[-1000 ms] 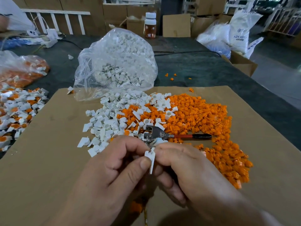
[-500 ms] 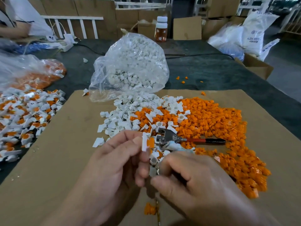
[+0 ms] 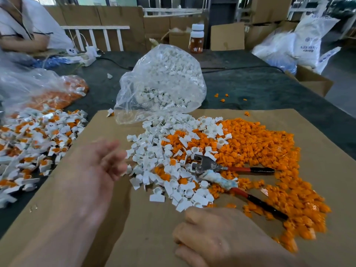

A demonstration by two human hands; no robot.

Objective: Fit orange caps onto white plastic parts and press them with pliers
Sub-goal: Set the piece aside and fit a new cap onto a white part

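left grip (image 3: 96, 170) released over cardboard (image 3: 144, 218) edge; right grip (image 3: 221, 237) curled, hold unclear, near pliers (image 3: 208, 166).

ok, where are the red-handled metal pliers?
Head view, right of centre: the red-handled metal pliers lie untouched where the white plastic parts meet the orange caps, beyond the right hand.

Place was small assembly workshop, warehouse-like. Long bench (image 3: 250, 89) lay under dark cloth, cardboard sheet (image 3: 317, 160) spread as work mat. Bulk loose stock lay on it: heap of orange caps (image 3: 260, 143), heap of white plastic parts (image 3: 154, 151), clear bag (image 3: 163, 79) full of more white parts. Pile of capped pieces (image 3: 38, 135) sat at left. Pliers (image 3: 212, 166) lay among parts. Cardboard boxes (image 3: 269, 8) stood stacked along back, printed white sacks (image 3: 300, 45) at right. Second person (image 3: 28, 26) in white top sat at far left.
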